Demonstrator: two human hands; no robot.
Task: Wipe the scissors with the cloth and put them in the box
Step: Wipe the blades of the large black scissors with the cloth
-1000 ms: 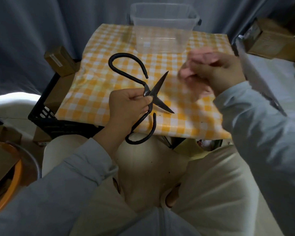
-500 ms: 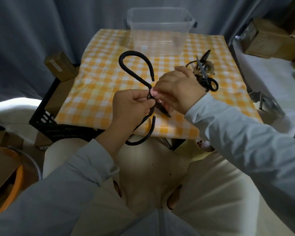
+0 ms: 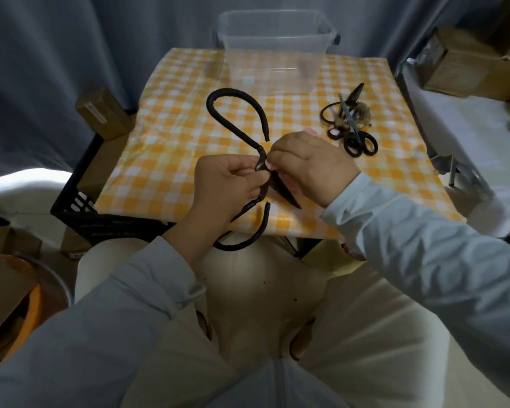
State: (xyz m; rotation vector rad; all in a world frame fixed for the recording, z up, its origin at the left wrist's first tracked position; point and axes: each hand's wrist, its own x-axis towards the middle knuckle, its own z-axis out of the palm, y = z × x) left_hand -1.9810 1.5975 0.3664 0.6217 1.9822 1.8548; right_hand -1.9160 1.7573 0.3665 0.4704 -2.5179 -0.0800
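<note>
Scissors [image 3: 261,156], big and black, sit over the near edge of the tabletop [image 3: 174,142], with one loop sticking out past it. The left hand [image 3: 223,184] pinches their middle. The right hand [image 3: 312,166] is curled round the blades. Bare tabletop lies between them and the clear box [image 3: 274,54] at the far edge.

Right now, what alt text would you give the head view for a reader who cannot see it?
A person's left hand grips large black scissors at the pivot while the right hand, pinching a pink cloth, closes over the blades above a yellow checked tablecloth. A clear plastic box stands at the far edge; smaller scissors lie at the right.
</note>
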